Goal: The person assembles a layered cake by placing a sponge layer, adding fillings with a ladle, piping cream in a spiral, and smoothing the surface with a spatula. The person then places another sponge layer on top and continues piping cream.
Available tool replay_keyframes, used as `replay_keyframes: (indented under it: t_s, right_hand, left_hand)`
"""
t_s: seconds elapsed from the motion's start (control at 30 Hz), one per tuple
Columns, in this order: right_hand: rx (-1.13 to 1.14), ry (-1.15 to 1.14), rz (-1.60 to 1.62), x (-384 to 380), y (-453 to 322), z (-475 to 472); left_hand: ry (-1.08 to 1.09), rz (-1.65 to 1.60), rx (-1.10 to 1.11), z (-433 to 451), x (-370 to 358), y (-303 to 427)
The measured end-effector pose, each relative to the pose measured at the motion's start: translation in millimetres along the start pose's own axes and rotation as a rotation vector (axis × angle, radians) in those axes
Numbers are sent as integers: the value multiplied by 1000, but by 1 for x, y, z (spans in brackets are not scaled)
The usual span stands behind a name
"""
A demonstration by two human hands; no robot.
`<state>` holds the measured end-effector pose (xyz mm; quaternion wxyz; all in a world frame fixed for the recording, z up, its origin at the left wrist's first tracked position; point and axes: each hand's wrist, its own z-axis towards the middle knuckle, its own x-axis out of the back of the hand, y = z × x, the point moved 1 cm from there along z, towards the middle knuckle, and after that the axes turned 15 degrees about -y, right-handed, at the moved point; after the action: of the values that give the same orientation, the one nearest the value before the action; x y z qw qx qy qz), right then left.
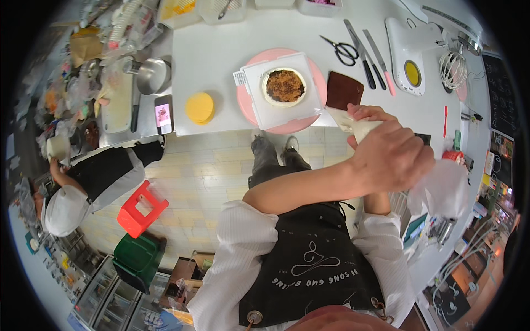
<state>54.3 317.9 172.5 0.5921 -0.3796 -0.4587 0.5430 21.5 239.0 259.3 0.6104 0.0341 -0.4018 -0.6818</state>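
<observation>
My left hand [391, 155] is shut around the gathered upper part of a translucent piping bag [364, 129], whose loose end flares out to the right. Beneath it, my right hand [374, 112] grips the bag's filled body, partly hidden by the left hand and forearm. The bag's tip points left, beside a dark brown square slab [345, 89]. Left of it, a round cake [285, 87] with a white cream rim and brown crumbly top sits on a white square board [273, 118]. That board lies on a pink turntable [245, 99].
Yellow round sponge layers [200, 108] stand at left. Scissors [344, 51], long-bladed knives [366, 62] and a white mixer [408, 49] with a wire whisk [452, 68] lie right. A phone [163, 114] is on the left counter. A co-worker [99, 178], red stool [140, 209] and green bin [136, 256] are lower left.
</observation>
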Motion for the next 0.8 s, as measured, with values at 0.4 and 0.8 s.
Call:
replay_keyframes:
  t_s: [0.4,0.8]
  right_hand:
    - [-345,-161,-14,-79,2,118]
    - [-123,-176,33,-91,60,118]
  left_hand:
    - [218,-95,59,-9,53,-62]
    - [257,-114,164,-12,58,-108]
